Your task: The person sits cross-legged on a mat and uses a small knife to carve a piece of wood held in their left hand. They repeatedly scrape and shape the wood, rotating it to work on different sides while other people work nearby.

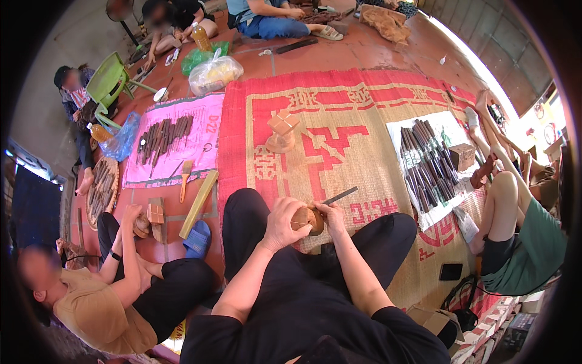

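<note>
Black shirt and bent dark trousers frame 2 bare hands at work over the near end of a red-and-tan woven mat, right of its left edge. Left hand is clamped around the side of a rounded brown wooden piece, held above the lap between the knees; right hand closes on a dark flat bar against the piece's far side, its fingertips partly hidden. Likely hard, stiff and light enough for 1 hand, the wood appears smooth and could roll or slip. Its broad curved flanks offer the safest hold, fingers clear of the bar; any thin edges might chip.
</note>
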`<move>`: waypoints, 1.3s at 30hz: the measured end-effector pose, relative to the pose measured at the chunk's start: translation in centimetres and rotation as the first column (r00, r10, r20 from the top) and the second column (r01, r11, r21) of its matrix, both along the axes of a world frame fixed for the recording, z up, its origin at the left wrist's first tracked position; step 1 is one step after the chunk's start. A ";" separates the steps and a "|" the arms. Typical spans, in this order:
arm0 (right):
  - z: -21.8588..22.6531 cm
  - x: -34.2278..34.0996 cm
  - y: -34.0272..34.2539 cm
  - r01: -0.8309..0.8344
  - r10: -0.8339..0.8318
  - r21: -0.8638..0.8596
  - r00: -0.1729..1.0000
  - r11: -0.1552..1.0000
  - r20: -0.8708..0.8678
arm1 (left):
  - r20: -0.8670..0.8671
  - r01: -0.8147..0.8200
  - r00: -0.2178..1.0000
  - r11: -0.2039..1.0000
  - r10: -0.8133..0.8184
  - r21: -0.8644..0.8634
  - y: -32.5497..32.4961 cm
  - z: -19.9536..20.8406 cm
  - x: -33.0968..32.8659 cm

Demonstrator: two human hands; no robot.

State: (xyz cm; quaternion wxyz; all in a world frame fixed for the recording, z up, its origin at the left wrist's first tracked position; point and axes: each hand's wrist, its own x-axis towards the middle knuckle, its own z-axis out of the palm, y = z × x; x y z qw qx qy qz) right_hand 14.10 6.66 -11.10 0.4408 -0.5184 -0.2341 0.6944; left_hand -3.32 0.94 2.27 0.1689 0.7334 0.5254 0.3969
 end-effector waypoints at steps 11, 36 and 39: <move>-0.2 0.5 0.4 0.066 -0.067 -0.024 0.997 0.998 -0.037 | -0.012 0.006 1.000 1.000 -0.006 -0.016 -0.3 0.0 0.0; -1.5 0.0 0.7 -0.037 0.035 -0.040 0.999 0.999 -0.041 | -0.034 0.057 0.998 0.998 -0.057 0.011 -0.6 -0.2 0.2; -1.5 -0.7 0.8 -0.082 0.083 0.022 0.995 0.996 -0.059 | -0.039 0.074 0.997 0.997 -0.073 0.018 -0.5 0.0 0.2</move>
